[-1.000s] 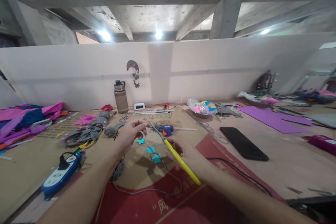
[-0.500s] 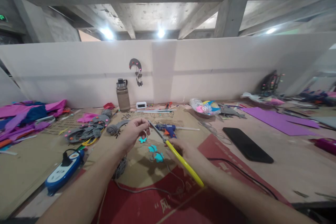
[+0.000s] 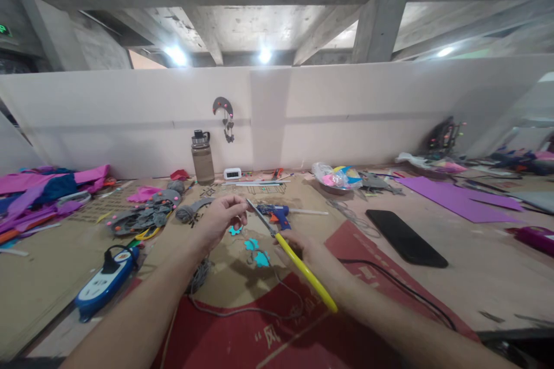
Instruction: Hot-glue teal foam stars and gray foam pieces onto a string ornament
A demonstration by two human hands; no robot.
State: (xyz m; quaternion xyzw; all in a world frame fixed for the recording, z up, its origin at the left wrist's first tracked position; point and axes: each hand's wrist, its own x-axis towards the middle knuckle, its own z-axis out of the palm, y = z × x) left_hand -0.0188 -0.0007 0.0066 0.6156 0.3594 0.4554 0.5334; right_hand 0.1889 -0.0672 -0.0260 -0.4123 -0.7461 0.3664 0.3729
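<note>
My right hand (image 3: 303,245) is closed around a pair of scissors (image 3: 305,274) with yellow handles. Their narrow metal blades point up and left, with the tips beside the fingers of my left hand (image 3: 227,216). Those left fingers are curled together in a pinch; whatever sits between them is too small to make out. Below the hands, bright blue flower-shaped cutouts (image 3: 261,259) lie on the cardboard, with grey yarn running past them. A ball of grey yarn (image 3: 199,275) rests partly behind my left forearm. Just beyond the blades is a blue glue gun (image 3: 280,214) with a glue stick in it.
A power strip (image 3: 106,282) lies at left, near grey felt pieces (image 3: 147,213) and pink and purple scraps (image 3: 43,196). A bottle (image 3: 202,158) and small clock (image 3: 232,174) stand at the back. To the right are a phone (image 3: 405,238), purple sheets (image 3: 459,200) and a filled bowl (image 3: 337,179).
Both hands hold almost the same pose. The scissors have shifted very slightly to the right, and the view has moved a little.
</note>
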